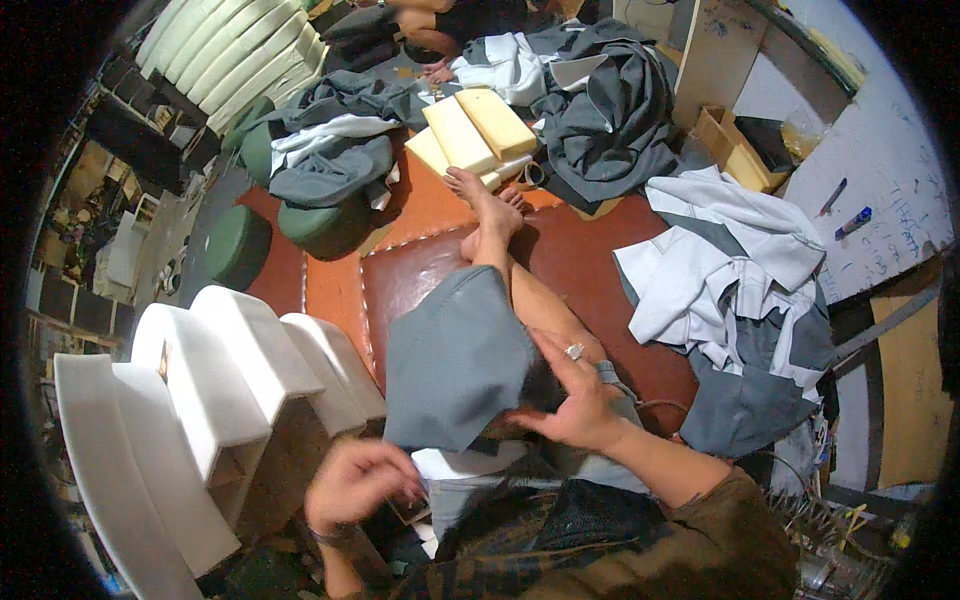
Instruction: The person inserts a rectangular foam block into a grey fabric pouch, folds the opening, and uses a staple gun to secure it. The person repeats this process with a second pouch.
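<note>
A grey leather-like cover (455, 350) lies over my lap and raised leg, its pointed lower corner toward me. My right hand (578, 405), with a ring on one finger, grips the right edge of this cover, thumb below and fingers above. A dark opening shows between them. My left hand (365, 482) is off the cover's lower left corner, slightly blurred, its fingers curled together. Whatever may be between those fingertips is too small to make out. Beneath the cover's near edge a white piece (465, 463) shows on my lap.
White padded foam blocks (235, 360) stand at left. Yellow foam blocks (460, 140) lie beyond my feet on the red-brown mat (640, 330). Grey-and-white covers (740, 290) are heaped at right, more (610, 120) at the back. Green round cushions (238, 248) sit far left. Another person (430, 25) is at the top.
</note>
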Available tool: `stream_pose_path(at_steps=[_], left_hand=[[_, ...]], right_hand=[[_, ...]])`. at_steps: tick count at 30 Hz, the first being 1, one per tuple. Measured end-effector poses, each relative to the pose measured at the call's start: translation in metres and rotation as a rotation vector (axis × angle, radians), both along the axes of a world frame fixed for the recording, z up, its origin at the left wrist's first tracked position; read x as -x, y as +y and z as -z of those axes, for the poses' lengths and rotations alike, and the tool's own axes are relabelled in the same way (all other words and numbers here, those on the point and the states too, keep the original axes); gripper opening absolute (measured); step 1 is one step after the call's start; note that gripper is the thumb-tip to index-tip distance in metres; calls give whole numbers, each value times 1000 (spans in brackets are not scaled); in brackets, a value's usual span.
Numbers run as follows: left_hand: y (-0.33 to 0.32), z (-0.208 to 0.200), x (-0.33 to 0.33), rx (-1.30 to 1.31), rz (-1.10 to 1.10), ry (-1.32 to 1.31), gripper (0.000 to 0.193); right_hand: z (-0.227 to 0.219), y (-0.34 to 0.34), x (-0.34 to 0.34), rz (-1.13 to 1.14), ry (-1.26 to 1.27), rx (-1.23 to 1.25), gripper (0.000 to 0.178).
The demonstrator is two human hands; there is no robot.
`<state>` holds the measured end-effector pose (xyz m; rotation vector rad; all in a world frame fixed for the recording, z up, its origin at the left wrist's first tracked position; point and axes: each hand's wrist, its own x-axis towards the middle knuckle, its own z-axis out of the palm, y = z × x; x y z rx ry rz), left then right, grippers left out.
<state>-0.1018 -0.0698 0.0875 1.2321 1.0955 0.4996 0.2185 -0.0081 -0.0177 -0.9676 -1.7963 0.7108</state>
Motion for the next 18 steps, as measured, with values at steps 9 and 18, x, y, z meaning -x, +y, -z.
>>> stream_pose_path(at_steps=[9,18], left_hand=[[-50,170,-51,250,-315,-835,111],[33,117,-77,-73,-814,-1113,90]], right_hand=[[-11,-29,-9,127,354,487,26],[-56,-25,24,-213,177,918,38]])
